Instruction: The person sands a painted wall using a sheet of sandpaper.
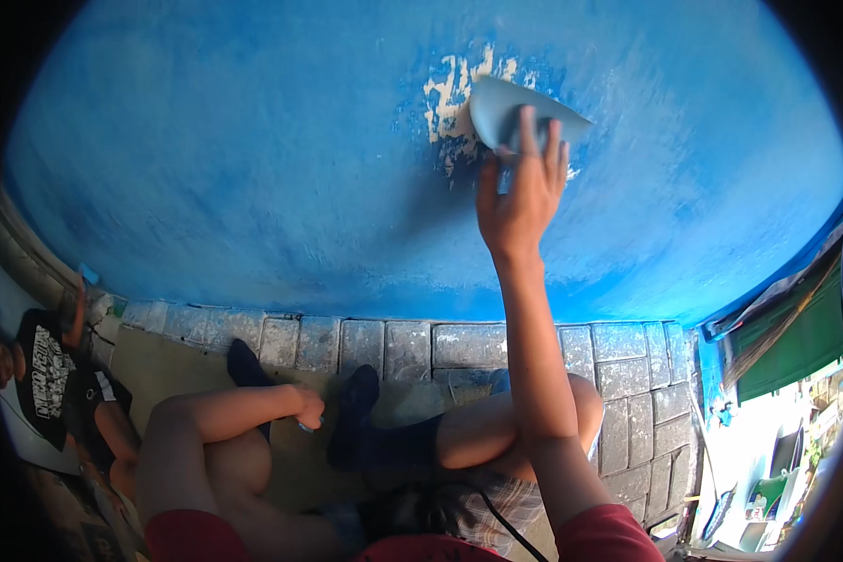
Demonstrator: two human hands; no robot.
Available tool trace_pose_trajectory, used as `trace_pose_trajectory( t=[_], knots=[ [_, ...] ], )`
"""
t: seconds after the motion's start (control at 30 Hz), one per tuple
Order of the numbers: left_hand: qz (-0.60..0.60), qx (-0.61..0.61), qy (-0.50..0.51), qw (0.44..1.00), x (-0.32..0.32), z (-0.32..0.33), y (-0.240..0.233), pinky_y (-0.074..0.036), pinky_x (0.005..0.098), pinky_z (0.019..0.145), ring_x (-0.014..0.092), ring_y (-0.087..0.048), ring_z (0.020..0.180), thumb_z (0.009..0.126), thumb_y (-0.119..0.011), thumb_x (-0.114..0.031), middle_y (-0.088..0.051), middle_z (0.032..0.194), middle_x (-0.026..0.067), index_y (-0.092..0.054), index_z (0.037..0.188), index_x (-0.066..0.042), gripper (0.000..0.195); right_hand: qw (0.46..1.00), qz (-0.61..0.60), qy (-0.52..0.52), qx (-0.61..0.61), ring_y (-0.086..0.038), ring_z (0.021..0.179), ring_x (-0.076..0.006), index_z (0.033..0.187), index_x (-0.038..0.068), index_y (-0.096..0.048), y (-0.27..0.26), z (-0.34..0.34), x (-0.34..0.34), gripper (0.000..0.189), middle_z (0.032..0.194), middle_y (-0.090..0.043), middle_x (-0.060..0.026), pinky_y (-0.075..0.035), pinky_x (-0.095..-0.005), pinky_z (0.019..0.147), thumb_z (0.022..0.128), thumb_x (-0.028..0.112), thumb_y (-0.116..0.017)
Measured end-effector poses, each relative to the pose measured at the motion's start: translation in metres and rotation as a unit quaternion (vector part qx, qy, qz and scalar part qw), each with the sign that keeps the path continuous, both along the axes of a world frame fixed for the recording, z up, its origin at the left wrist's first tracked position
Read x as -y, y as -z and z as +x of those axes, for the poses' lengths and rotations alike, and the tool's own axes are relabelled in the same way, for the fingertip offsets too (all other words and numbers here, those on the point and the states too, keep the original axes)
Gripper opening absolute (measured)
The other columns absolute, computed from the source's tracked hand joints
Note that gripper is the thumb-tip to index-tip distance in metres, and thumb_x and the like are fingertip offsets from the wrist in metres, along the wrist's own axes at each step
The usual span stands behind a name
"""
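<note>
In front of me rises a blue painted wall (pixel 253 154). My right hand (pixel 525 190) is raised to it at arm's length. It holds a pale grey flexible spreader blade (pixel 495 105), slightly blurred, whose curved edge lies close to or against the wall. Ragged cream patches (pixel 453 112) show through the blue around the blade's left side. Lower down, my left hand (pixel 310 406) is curled near my knee, with a small blue object (pixel 312 426) partly hidden in its fingers.
Grey paving blocks (pixel 456 345) run along the wall's foot. My dark-socked feet (pixel 357 393) rest on the ground. At the left, another person in a black printed shirt (pixel 46 372) reaches a hand towards the wall. A broom (pixel 780 327) and green sheeting (pixel 794 334) are at the right.
</note>
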State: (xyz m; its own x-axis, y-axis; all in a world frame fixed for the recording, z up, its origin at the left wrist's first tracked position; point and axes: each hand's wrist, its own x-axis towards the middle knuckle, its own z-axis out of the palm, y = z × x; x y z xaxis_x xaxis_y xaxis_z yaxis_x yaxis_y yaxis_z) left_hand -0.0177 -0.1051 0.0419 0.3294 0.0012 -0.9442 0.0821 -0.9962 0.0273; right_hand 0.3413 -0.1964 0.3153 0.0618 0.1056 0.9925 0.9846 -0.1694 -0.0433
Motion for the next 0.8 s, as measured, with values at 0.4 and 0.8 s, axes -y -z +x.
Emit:
trace_pose_trajectory(
  t=[0.4, 0.8],
  knots=[
    [0.057, 0.035, -0.063, 0.996, -0.035, 0.021, 0.013, -0.051, 0.0480, 0.089, 0.031, -0.067, 0.107, 0.078, -0.064, -0.042, -0.072, 0.113, 0.0117, -0.076, 0.109, -0.012, 0.045, 0.983, 0.168, 0.059, -0.036, -0.048, 0.132, -0.0470, 0.135, -0.001, -0.056, -0.014, 0.033, 0.007, 0.051, 0.137, -0.059, -0.0166, -0.037, -0.0475, 0.111, 0.085, -0.001, -0.064],
    [-0.005, -0.048, 0.039, 0.998, -0.002, 0.011, 0.078, -0.055, 0.0378, 0.082, 0.026, -0.071, 0.096, 0.049, -0.097, -0.036, -0.076, 0.097, 0.0049, -0.081, 0.090, -0.014, 0.049, 0.999, 0.051, -0.012, 0.007, -0.050, 0.132, -0.0442, 0.114, 0.000, -0.062, 0.002, -0.003, -0.016, 0.028, 0.138, -0.060, -0.0156, -0.037, -0.0517, 0.110, 0.087, 0.002, -0.064]
  ],
)
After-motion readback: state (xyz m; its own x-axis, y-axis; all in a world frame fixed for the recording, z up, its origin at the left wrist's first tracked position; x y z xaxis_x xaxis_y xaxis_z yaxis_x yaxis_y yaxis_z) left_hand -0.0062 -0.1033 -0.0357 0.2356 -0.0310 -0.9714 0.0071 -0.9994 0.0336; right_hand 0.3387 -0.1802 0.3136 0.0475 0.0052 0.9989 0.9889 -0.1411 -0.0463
